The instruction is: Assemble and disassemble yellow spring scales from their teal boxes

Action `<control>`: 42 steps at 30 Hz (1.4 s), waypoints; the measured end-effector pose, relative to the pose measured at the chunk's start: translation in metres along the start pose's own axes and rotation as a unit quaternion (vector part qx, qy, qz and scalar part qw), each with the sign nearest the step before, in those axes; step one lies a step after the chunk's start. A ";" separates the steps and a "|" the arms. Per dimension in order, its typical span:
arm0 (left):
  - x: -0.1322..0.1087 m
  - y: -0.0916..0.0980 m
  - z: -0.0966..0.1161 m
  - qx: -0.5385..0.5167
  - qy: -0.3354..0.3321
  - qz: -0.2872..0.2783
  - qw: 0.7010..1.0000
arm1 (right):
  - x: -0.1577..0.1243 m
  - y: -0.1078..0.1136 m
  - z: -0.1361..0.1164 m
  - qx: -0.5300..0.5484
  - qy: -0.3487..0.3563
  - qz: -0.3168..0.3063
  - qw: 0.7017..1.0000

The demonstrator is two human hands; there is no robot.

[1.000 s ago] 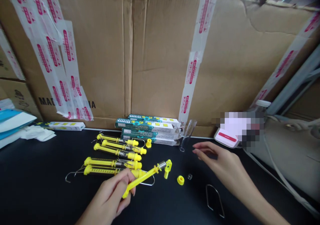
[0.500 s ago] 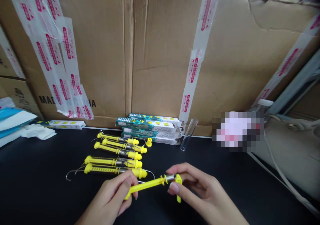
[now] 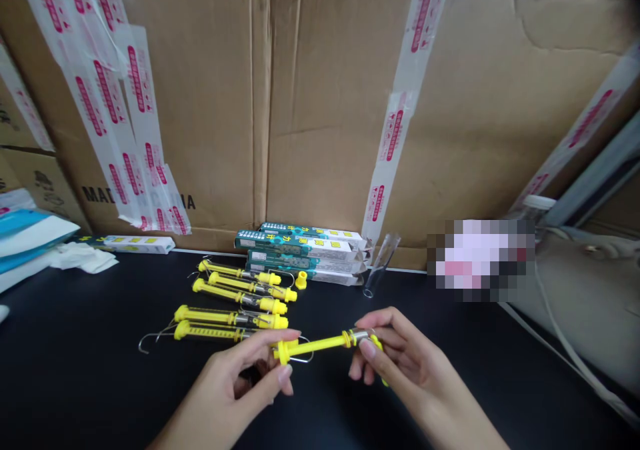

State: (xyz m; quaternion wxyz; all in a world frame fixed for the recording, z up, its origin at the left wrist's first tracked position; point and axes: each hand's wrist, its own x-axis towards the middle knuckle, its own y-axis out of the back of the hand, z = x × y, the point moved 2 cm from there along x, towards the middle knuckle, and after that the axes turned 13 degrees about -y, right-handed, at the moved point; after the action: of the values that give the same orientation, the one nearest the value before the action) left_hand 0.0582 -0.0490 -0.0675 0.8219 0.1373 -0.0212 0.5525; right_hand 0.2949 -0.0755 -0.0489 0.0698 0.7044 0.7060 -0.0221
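Tight pinches from both hands right now: the left hand (image 3: 233,387) closes round the near end of a yellow spring-balance shaft (image 3: 315,345), right by its round yellow end cap (image 3: 283,352), while the right hand (image 3: 407,370) wraps narrowly round the far end at a silver metal collar (image 3: 361,335), a yellow piece mostly tucked behind its fingers. That shaft is up in the air, roughly level, over the black table (image 3: 85,363), just in front of the lower balances.

And the count: five yellow spring balances (image 3: 240,298) lie side by side on the table, and they look put together, though the lowest is partly hidden behind the left hand. So that looks like five done, with a sixth in hand, and that one looks slimmer and barer, with no clear barrel showing round it. Left lying out are one loose yellow cap (image 3: 301,280) beside the boxes and one clear tube (image 3: 380,263), standing tilted just beside the stack's corner. Behind them, four teal-and-white boxes (image 3: 305,240) sit stacked, a fifth white box (image 3: 125,244) lies alone off to the left near a crumpled white tissue (image 3: 83,258), and a thin wire hook (image 3: 145,345) pokes out past the lowest balances.
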 end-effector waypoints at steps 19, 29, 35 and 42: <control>-0.002 -0.001 -0.001 -0.052 0.040 0.013 0.998 | -0.016 -0.018 0.004 -0.293 0.101 0.030 0.950; -0.002 -0.003 -0.017 -0.075 0.057 -0.037 0.995 | -0.012 -0.014 0.015 -0.312 0.146 -0.029 0.938; -0.001 -0.003 -0.001 -0.022 -0.023 -0.058 0.998 | -0.014 -0.022 0.028 -0.320 0.212 -0.054 0.922; -0.004 -0.002 -0.004 0.051 -0.105 -0.095 0.989 | -0.016 -0.038 0.024 -0.340 0.179 -0.054 0.922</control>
State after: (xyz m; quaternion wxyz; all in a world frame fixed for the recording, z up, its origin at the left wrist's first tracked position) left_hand 0.0580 -0.0521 -0.0727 0.8556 0.2376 -0.0656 0.4551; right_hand 0.2581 -0.0951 -0.0728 0.1762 0.5910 0.7089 0.3423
